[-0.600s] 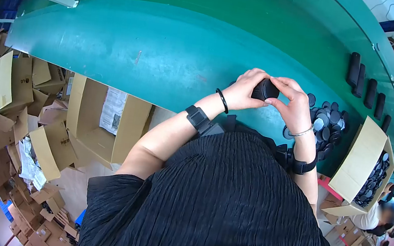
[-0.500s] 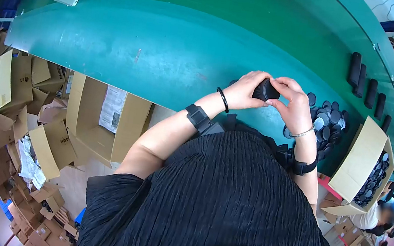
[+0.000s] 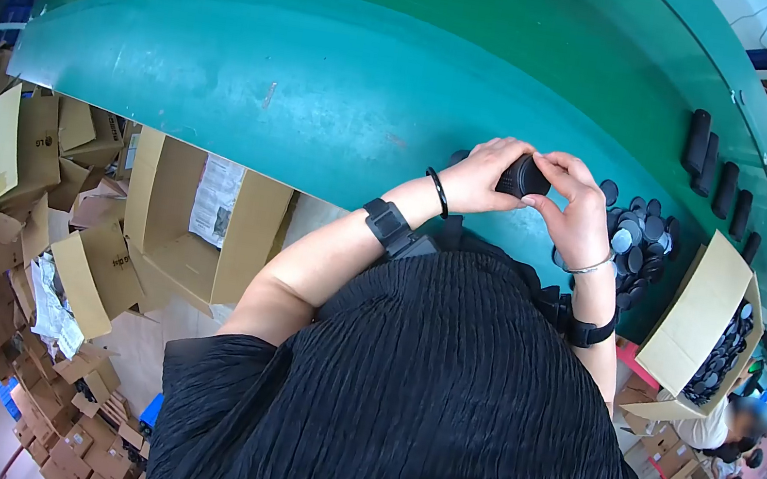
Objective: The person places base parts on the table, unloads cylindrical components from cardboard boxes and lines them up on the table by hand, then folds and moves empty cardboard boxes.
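Note:
Between my two hands, over the near edge of the green work surface (image 3: 343, 106), is a short black cylinder (image 3: 522, 178) with a round end facing right. My left hand (image 3: 487, 178) is closed around its left side. The thumb and fingers of my right hand (image 3: 572, 207) pinch its right end, at the rim. Whether the round end is a separate lid, I cannot tell. Beside my right hand lies a loose pile of flat black discs (image 3: 637, 238), a few with a pale face up. Another dark round piece (image 3: 460, 156) is partly hidden behind my left hand.
Several black cylinders (image 3: 696, 141) stand along the green belt at the far right. An open carton (image 3: 697, 313) full of black discs is at the right edge. Open cardboard boxes (image 3: 251, 241) stand on the left. A co-worker (image 3: 725, 425) is at the far right.
Both hands keep their hold on the black cylinder with barely any shift of the fingers. The whole view has moved slightly.

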The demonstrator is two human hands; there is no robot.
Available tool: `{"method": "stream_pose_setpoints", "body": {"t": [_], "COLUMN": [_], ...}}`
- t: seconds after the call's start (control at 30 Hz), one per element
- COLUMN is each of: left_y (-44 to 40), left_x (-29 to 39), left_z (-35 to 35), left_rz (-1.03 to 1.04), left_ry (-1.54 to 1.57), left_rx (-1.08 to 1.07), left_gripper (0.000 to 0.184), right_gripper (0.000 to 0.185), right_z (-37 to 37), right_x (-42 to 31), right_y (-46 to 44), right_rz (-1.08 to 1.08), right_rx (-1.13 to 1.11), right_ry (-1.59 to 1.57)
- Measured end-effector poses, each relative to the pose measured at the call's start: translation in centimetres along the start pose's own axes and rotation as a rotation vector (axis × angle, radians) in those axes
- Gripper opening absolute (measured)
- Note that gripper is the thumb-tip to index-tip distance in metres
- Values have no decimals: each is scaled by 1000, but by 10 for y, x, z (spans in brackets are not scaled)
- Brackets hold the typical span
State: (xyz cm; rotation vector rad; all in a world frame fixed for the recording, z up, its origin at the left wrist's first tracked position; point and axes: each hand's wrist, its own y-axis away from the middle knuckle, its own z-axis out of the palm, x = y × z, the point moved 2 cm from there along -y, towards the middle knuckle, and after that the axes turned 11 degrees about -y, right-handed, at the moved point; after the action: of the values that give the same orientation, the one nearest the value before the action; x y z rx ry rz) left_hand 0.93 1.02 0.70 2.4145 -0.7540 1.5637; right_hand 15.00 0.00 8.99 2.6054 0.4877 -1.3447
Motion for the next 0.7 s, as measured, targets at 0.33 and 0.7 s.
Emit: {"method": "stream_pose_setpoints", "body": {"t": [0.33, 0.7], "left_y": [0, 2], "left_x": [-1, -2], "left_z": [4, 4], "left_rz": [26, 7], "left_ry": [-44, -55], "left_rx": [12, 4], "left_gripper": [57, 58], "right_gripper": [48, 49], "right_z": [1, 3], "right_x": [-2, -8], "right_y": [3, 0], "right_rz": [-17, -10], "right_rx": [-4, -22], "right_ry": [95, 157]}}
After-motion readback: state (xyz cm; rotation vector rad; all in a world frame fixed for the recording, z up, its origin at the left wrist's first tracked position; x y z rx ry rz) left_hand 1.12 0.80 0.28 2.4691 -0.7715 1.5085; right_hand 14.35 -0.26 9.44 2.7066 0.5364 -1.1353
